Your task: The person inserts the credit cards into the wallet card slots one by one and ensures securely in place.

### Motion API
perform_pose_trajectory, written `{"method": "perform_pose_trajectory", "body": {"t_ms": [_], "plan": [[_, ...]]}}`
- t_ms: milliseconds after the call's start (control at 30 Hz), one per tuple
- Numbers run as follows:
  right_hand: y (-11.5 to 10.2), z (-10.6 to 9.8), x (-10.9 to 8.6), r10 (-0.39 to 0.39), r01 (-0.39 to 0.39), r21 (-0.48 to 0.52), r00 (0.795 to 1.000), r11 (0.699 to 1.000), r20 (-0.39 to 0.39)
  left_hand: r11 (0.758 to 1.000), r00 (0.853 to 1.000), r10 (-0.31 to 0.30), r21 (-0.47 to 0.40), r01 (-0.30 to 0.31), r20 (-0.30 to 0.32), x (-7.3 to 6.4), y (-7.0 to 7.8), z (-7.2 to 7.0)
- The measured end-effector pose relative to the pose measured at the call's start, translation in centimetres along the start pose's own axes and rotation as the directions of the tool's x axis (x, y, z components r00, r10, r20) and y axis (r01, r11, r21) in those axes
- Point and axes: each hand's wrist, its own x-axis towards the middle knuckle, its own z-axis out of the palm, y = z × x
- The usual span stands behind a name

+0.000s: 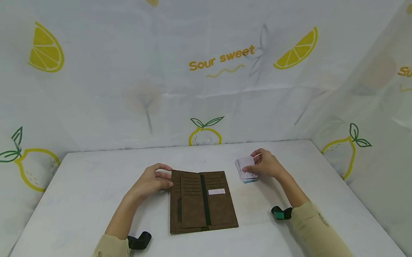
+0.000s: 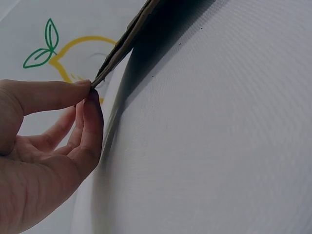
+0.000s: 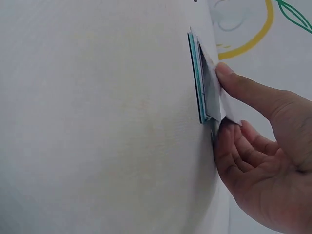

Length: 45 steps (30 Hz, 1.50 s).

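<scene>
A brown long wallet (image 1: 219,210) lies spread out on the white table, with card slots on both halves and a dark strip down its middle. One white card (image 1: 216,192) shows in a slot on its right half. My left hand (image 1: 150,181) pinches the wallet's left edge near the top corner; in the left wrist view that edge (image 2: 123,46) is lifted between thumb and fingertips. Right of the wallet lies a small stack of cards (image 3: 197,83). My right hand (image 1: 267,166) pinches the top whitish card (image 1: 247,162), bending it up from the stack.
The white table (image 1: 96,188) ends at a back edge against a hanging cloth (image 1: 118,70) printed with lemons and words. A black wrist camera (image 1: 140,240) sits on the left wrist, and another camera (image 1: 282,213) with a green patch on the right.
</scene>
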Motion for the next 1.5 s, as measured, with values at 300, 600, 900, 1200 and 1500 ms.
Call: {"method": "perform_pose_trajectory", "body": {"t_ms": [300,600,900,1200,1500], "plan": [[-0.3,-0.1,-0.5,0.042,-0.039,0.239,0.999,0.970,-0.008,1.000,1.000,-0.004,0.003,0.004,-0.005,-0.1,0.0,0.1],[-2.6,0.5,-0.6,-0.012,-0.007,0.370,0.999,0.929,0.047,1.000,1.000,0.006,-0.003,-0.006,0.000,-0.2,-0.2,-0.1],[-5.0,1.8,-0.6,-0.049,0.016,0.403,0.996,0.915,0.073,1.000,1.000,-0.004,0.003,0.004,-0.006,-0.3,0.1,0.1],[-7.8,3.7,-0.6,-0.126,0.068,0.448,0.987,0.892,0.100,1.000,1.000,-0.002,0.002,0.002,-0.008,-0.1,0.1,0.1],[-10.0,5.2,-1.1,-0.205,0.123,0.462,0.970,0.878,0.131,1.000,1.000,0.005,0.009,-0.005,-0.015,-0.2,0.2,0.1]]}}
